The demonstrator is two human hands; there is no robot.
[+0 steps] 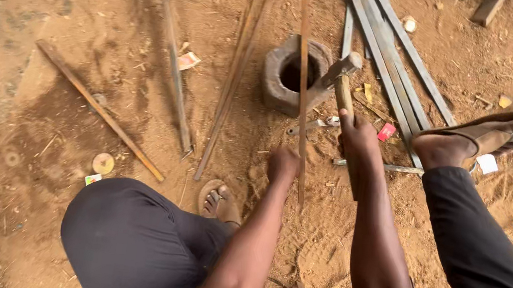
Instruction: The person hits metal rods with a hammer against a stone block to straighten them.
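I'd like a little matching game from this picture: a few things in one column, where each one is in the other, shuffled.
Things:
1 hammer
2 thin rod
3 flat grey bars
4 sandal

Places:
A on the raised foot at the right
B in the left hand
C in the right hand
D lying on the dirt at the top right

Pairs: 1-C, 2-B, 3-D, 4-A

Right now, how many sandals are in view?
2. One sandal is on the foot at right, beside the grey metal strips. The other sandal is at lower centre, partly hidden by the knee.
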